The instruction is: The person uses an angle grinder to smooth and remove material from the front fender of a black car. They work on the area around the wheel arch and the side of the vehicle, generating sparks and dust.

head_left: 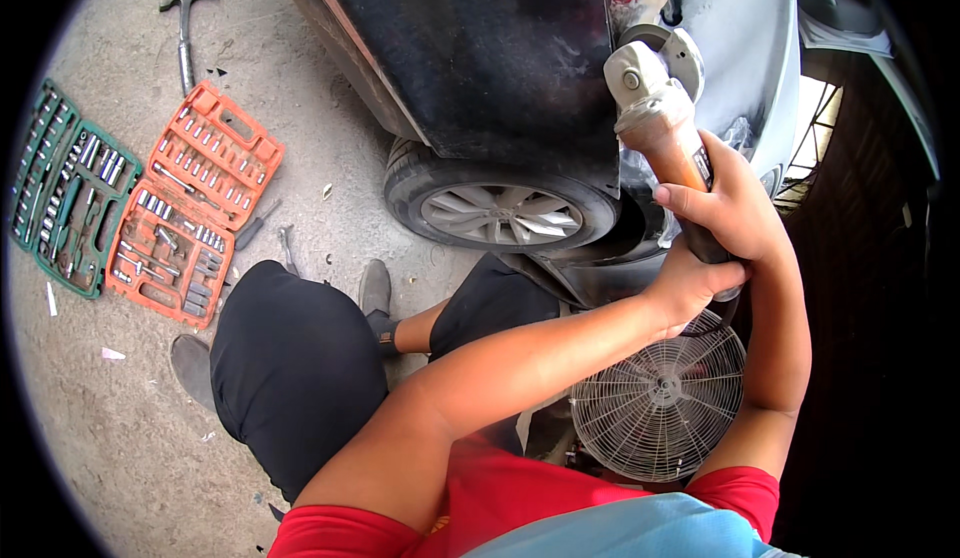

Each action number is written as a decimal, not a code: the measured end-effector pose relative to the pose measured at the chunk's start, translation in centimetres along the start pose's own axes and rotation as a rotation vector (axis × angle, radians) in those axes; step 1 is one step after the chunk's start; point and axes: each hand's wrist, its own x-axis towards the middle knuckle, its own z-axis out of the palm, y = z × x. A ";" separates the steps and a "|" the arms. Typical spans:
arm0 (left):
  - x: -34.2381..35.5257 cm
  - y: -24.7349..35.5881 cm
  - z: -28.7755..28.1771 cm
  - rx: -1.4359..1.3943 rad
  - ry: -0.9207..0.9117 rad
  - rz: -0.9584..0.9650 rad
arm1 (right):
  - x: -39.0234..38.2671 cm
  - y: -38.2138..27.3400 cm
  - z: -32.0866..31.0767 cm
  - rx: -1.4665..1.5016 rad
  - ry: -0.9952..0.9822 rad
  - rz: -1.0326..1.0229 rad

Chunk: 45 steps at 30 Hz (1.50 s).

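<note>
Both hands are wrapped around an orange-and-black angle grinder with a grey metal head. My right hand grips the body just behind the head. Lower down, my left hand is closed around the rear end of the handle. The grinder's head and guard are up against the damaged corner of a car's bodywork, where the surface is pale and scuffed. Part of the disc is hidden behind the head, and I cannot tell whether it spins. A cord hangs below my left hand.
A black car panel and a wheel stand ahead. A round wire-guarded fan is close below my forearms. On the concrete floor at left lie an orange socket set, a green socket set, a hammer and a screwdriver.
</note>
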 end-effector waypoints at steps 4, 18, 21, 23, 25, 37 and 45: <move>0.5 0.3 0.6 0.002 0.000 0.039 | 0.5 -0.2 -0.5 -0.003 0.013 -0.032; 2.1 3.5 1.6 0.108 -0.021 0.075 | 2.6 -1.5 -2.0 0.055 0.020 -0.105; 2.6 4.0 2.1 0.139 -0.013 0.111 | 2.9 -1.7 -2.5 0.155 0.015 -0.120; 3.1 4.3 2.5 0.204 0.004 0.135 | 3.0 -1.9 -2.9 0.236 0.012 -0.113; 3.5 4.9 2.3 0.304 0.024 0.121 | 3.3 -1.9 -3.3 0.331 -0.032 -0.079; 4.6 6.7 3.4 0.749 0.190 0.291 | 4.7 -0.2 -3.8 0.568 0.016 -0.124; 4.7 6.6 3.3 0.756 0.210 0.359 | 4.8 -0.6 -3.5 0.533 0.035 -0.124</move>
